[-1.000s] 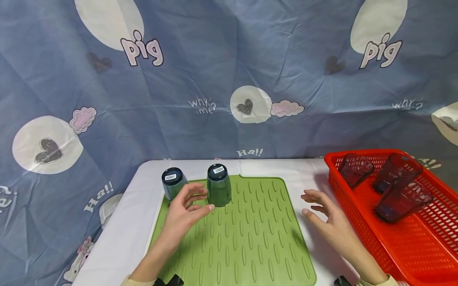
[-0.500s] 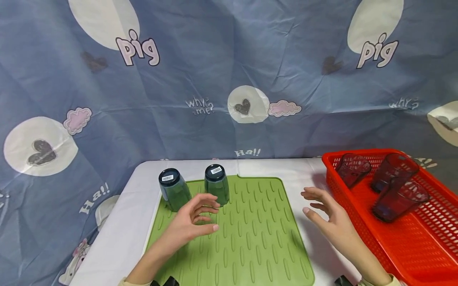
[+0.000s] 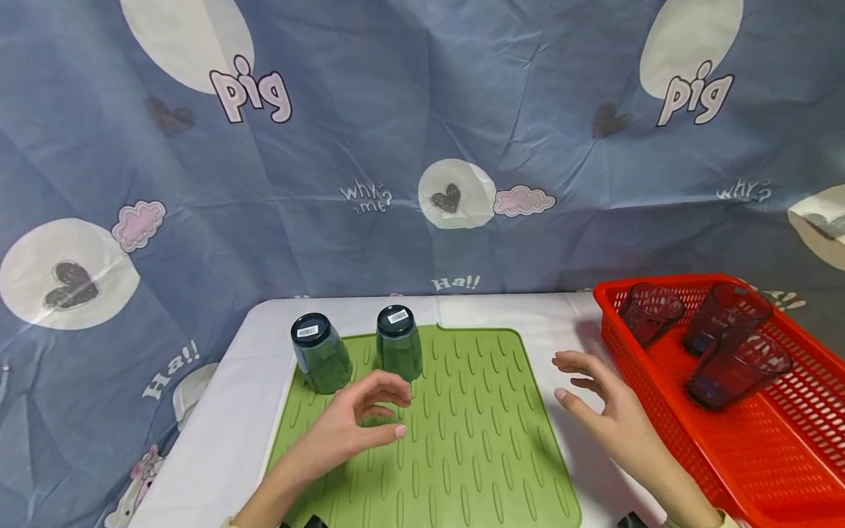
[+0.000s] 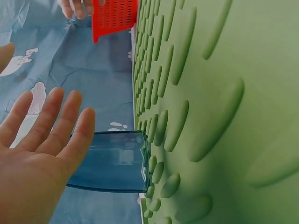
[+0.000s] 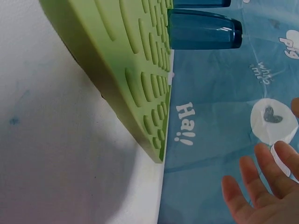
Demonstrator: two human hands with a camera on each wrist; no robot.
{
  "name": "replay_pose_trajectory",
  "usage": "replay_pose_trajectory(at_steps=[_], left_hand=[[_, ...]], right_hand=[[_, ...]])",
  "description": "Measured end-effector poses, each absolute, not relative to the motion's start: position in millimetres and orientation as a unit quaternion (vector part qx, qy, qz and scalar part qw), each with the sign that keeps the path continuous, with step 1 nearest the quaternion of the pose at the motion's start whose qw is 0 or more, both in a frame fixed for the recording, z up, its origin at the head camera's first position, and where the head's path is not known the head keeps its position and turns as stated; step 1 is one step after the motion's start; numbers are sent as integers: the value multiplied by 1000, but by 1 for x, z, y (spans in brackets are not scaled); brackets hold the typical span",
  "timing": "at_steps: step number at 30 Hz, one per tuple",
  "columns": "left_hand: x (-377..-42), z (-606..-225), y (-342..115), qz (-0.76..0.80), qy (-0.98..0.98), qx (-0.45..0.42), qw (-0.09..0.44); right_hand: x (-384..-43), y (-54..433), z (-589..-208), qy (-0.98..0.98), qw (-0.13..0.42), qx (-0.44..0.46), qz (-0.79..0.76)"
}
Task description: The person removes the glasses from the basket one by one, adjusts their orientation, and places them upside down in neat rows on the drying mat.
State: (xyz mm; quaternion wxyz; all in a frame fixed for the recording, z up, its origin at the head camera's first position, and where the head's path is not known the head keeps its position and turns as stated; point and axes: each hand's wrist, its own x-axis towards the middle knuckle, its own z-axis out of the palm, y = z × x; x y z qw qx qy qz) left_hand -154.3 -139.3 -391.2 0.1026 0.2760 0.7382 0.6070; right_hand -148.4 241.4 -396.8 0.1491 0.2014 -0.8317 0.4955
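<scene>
My left hand [image 3: 359,419] hovers over the green ribbed mat [image 3: 462,440], fingers loosely bent and holding nothing. Just beyond it, one blue glass tumbler [image 3: 322,356] stands upside down at the mat's back left corner, a barcode sticker on its base. A second upturned tumbler [image 3: 399,345] stands to its right. In the left wrist view, the left fingers overlap a tumbler [image 4: 112,161]. My right hand [image 3: 607,407] is held in the air between the mat's right edge and the red basket, thumb and fingers apart, with nothing in it.
A red plastic basket [image 3: 686,440] stands on the right, several tumblers [image 3: 733,367] lying or leaning inside at its far end. White cloth [image 3: 198,440] covers the table under the mat. Behind hangs a blue printed curtain [image 3: 370,147].
My left hand has drawn back from beside the left tumbler, toward me and slightly right, uncovering that tumbler. The right hand stays nearly still. The head view has turned slightly.
</scene>
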Motion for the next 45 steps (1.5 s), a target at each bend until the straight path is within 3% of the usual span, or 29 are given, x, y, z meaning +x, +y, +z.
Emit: replay_pose_trajectory(at_steps=[26,45], left_hand=[[-155,-392,-138,605,741,273,101],[-151,-389,-136,609,734,278,115]], right_hand=[[-147,239,-395,-835,150,202,489],[-128,235,-360,-798,143,235,536]])
